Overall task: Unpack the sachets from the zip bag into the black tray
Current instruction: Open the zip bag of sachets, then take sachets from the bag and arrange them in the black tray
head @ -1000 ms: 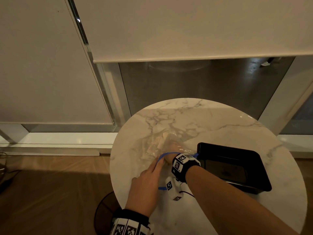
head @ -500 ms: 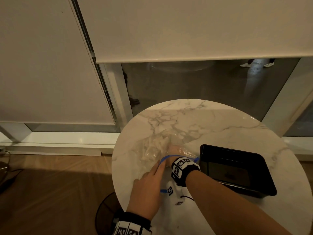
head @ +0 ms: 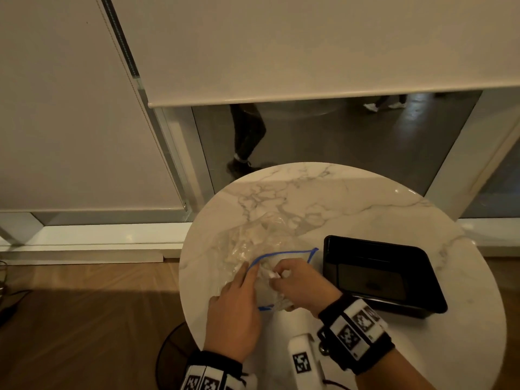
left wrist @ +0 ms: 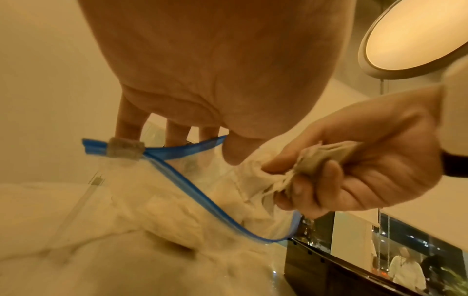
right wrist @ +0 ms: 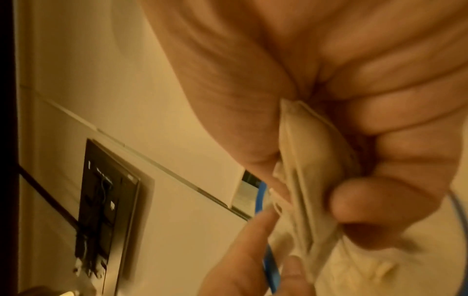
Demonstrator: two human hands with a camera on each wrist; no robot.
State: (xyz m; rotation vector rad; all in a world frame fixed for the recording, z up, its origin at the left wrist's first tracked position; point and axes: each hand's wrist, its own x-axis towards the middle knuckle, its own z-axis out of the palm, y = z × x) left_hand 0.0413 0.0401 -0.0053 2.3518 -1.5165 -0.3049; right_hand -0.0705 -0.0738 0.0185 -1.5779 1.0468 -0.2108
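A clear zip bag (head: pixel 253 249) with a blue zip rim (head: pixel 284 252) lies on the round marble table (head: pixel 337 198), several pale sachets still inside it. My left hand (head: pixel 249 273) pinches the upper rim (left wrist: pixel 187 149) between thumb and fingers and holds the mouth apart. At the mouth, my right hand (head: pixel 277 275) grips a small bunch of white sachets (left wrist: pixel 321 158), also seen as flat packets (right wrist: pixel 309 160) pressed in the curled fingers. The black tray (head: pixel 365 242) stands just right of the bag and looks bare inside.
A white marker-tagged device (head: pixel 302 361) lies on the table between my wrists near the front edge. Beyond the table's far edge are a glass window with a lowered blind and a wooden floor (head: pixel 84 319) to the left.
My right hand, earlier reaching deep into the bag, has drawn back to the mouth with sachets in its grip. The left hand has kept hold of the rim.
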